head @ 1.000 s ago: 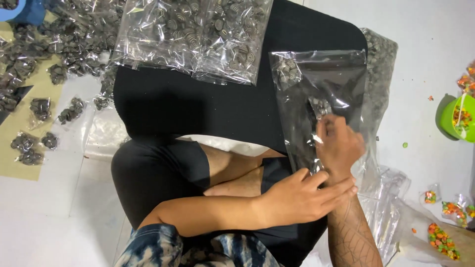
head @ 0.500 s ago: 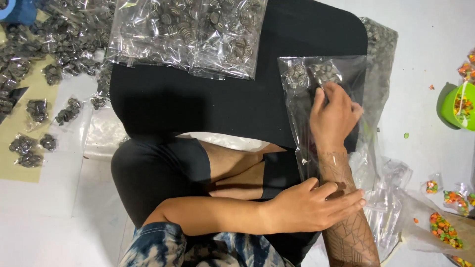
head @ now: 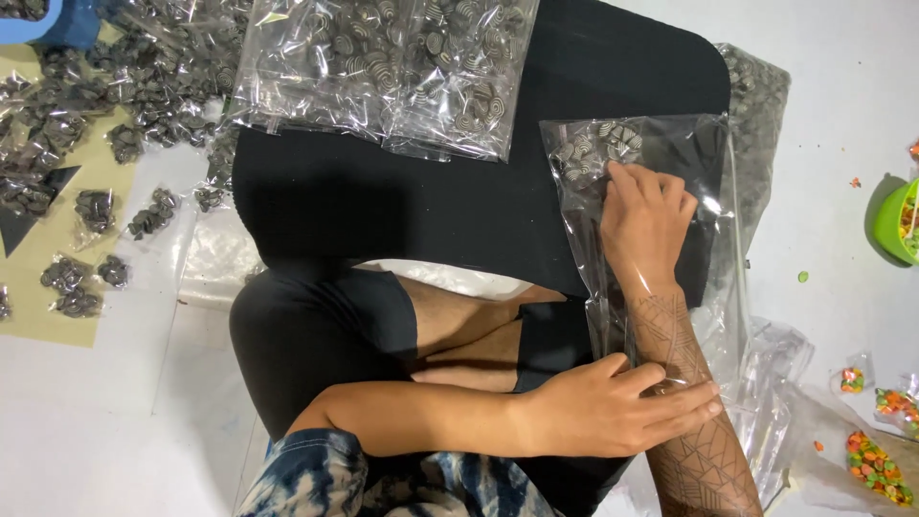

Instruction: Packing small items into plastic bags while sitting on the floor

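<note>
Your right hand [head: 646, 225] sits inside the clear bag [head: 651, 153], its fingertips blurred behind glare. The green bowl [head: 898, 222] is cut off at the right edge; the small dark pieces [head: 598, 148] are too small to identify.

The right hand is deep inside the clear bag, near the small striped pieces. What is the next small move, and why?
Probably spread the right hand flat and push the striped pieces toward the closed far end of the clear bag. They lie bunched just past the fingertips, while the left hand holds the bag's mouth around the forearm, so the bag should stay put while pushing.
</note>
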